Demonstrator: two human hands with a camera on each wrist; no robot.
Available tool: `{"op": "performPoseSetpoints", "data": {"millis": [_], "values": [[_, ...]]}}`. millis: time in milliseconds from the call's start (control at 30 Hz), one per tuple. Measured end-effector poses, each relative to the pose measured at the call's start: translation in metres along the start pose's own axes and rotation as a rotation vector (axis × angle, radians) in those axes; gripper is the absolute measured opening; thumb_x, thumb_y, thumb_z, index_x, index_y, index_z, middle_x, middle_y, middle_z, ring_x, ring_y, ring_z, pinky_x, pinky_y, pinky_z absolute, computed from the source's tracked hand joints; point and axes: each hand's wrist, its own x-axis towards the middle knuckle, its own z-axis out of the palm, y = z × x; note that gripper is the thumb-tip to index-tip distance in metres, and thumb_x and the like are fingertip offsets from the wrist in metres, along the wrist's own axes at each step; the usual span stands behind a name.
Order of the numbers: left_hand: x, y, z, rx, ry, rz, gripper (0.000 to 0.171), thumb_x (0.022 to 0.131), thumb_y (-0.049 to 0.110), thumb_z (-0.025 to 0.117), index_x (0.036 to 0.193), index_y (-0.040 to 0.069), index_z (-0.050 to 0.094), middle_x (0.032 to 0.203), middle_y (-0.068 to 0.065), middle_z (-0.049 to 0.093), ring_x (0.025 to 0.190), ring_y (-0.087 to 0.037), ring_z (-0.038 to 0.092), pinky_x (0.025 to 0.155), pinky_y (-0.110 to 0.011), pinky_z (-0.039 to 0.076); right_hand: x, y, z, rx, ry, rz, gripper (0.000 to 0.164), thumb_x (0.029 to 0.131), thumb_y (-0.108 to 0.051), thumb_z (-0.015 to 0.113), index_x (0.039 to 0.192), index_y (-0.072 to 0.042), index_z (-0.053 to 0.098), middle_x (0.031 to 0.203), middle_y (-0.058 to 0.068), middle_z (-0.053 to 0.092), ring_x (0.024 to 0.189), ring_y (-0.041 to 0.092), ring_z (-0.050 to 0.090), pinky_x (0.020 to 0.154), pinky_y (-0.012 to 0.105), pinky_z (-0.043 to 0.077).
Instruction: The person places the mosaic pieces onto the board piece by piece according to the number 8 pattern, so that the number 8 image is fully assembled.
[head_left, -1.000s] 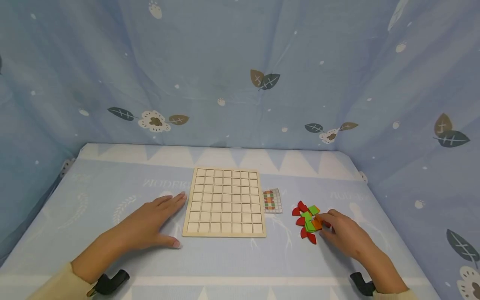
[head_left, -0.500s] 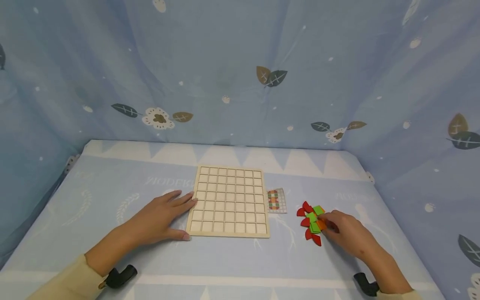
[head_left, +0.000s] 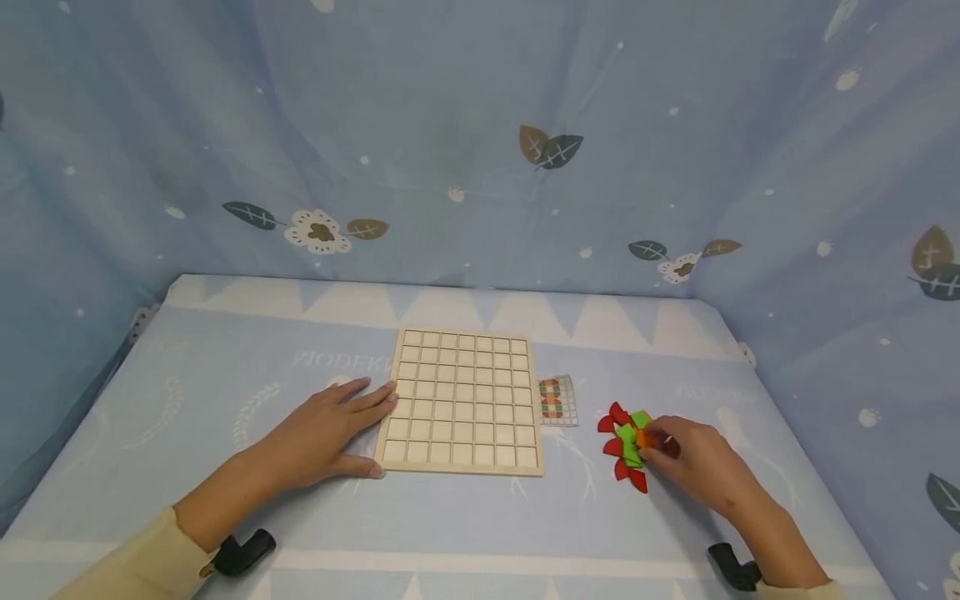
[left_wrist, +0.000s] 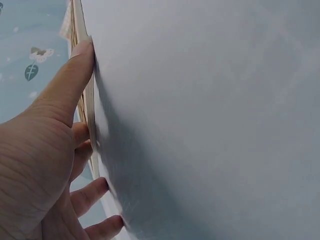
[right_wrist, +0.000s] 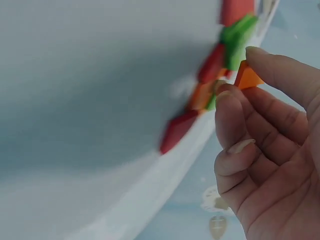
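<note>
A pale wooden grid board point(head_left: 465, 400) lies in the middle of the table in the head view. Spread along its left side, my left hand point(head_left: 318, 433) touches the edge with its fingertips and thumb. At the right, my right hand point(head_left: 701, 467) pinches a flat orange tile point(right_wrist: 247, 76) between thumb and fingers, seen close up in the right wrist view. Beside and below those fingers is a loose pile of green tiles point(head_left: 628, 443) and red quarter-round tiles point(head_left: 612, 423). More orange shows in the pile in the right wrist view; the right hand partly hides it.
A small printed card point(head_left: 558, 402) with a coloured pattern on a grid lies against the board's right edge. The table wears a light blue patterned cloth point(head_left: 480, 521). A blue curtain point(head_left: 420, 125) hangs behind and at both sides.
My left hand has come rightward onto the board's edge. The right hand, at the pile throughout, now has an orange tile pinched in its fingers. The head view has shifted slightly.
</note>
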Motion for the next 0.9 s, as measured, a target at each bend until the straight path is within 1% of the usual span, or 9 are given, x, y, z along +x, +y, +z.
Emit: {"op": "performPoseSetpoints", "data": {"millis": [133, 200, 300, 433, 567, 733, 900], "values": [[-0.001, 0.001, 0.000, -0.001, 0.007, 0.000, 0.095, 0.087, 0.066, 0.073, 0.158, 0.009, 0.048, 0.166, -0.007, 0.038, 0.150, -0.045, 0.035, 0.112, -0.067, 0.036, 0.014, -0.018, -0.008, 0.044, -0.004, -0.018, 0.023, 0.090, -0.016, 0.084, 0.108, -0.006, 0.074, 0.087, -0.004, 0.069, 0.074, 0.011, 0.061, 0.058, 0.024, 0.054], [-0.001, 0.000, 0.000, -0.004, 0.004, -0.005, 0.095, 0.087, 0.066, 0.073, 0.158, 0.009, 0.047, 0.167, -0.007, 0.038, 0.150, -0.045, 0.034, 0.113, -0.067, 0.036, 0.025, -0.031, -0.012, 0.059, -0.008, -0.041, 0.025, 0.091, -0.014, 0.084, 0.111, -0.005, 0.073, 0.090, -0.002, 0.070, 0.076, 0.013, 0.061, 0.058, 0.024, 0.055], [-0.002, 0.000, 0.001, -0.013, -0.007, -0.010, 0.096, 0.087, 0.066, 0.073, 0.159, 0.009, 0.046, 0.168, -0.007, 0.036, 0.151, -0.045, 0.032, 0.114, -0.068, 0.034, 0.046, -0.052, -0.014, 0.062, -0.007, -0.099, 0.026, 0.090, -0.012, 0.084, 0.112, -0.005, 0.074, 0.097, 0.000, 0.070, 0.079, 0.014, 0.061, 0.062, 0.025, 0.056], [-0.002, 0.000, 0.003, -0.026, -0.012, -0.009, 0.096, 0.088, 0.066, 0.072, 0.159, 0.008, 0.045, 0.168, -0.007, 0.035, 0.152, -0.045, 0.031, 0.115, -0.068, 0.032, 0.079, -0.080, -0.010, 0.074, -0.009, -0.190, 0.026, 0.090, -0.013, 0.084, 0.113, -0.005, 0.074, 0.102, 0.002, 0.070, 0.083, 0.016, 0.061, 0.069, 0.028, 0.056], [-0.002, 0.000, 0.005, -0.037, -0.001, -0.002, 0.096, 0.088, 0.067, 0.071, 0.159, 0.007, 0.045, 0.168, -0.008, 0.036, 0.152, -0.045, 0.031, 0.115, -0.069, 0.031, 0.112, -0.102, -0.003, 0.116, -0.040, -0.254, 0.024, 0.094, -0.014, 0.080, 0.115, -0.003, 0.073, 0.104, 0.003, 0.070, 0.085, 0.017, 0.061, 0.069, 0.030, 0.055], [-0.003, 0.001, 0.007, -0.048, -0.001, -0.016, 0.096, 0.089, 0.068, 0.069, 0.160, 0.009, 0.044, 0.168, -0.007, 0.035, 0.153, -0.043, 0.029, 0.118, -0.068, 0.028, 0.146, -0.125, 0.005, 0.133, -0.072, -0.287, 0.025, 0.097, -0.016, 0.077, 0.117, -0.003, 0.072, 0.103, 0.004, 0.069, 0.085, 0.018, 0.061, 0.070, 0.031, 0.055], [-0.005, 0.001, 0.006, -0.060, 0.003, -0.026, 0.096, 0.089, 0.069, 0.067, 0.160, 0.009, 0.043, 0.168, -0.007, 0.035, 0.153, -0.044, 0.029, 0.117, -0.069, 0.027, 0.171, -0.144, 0.013, 0.128, -0.096, -0.319, 0.023, 0.098, -0.016, 0.076, 0.118, -0.005, 0.073, 0.105, 0.003, 0.069, 0.090, 0.018, 0.064, 0.078, 0.035, 0.056]]}}
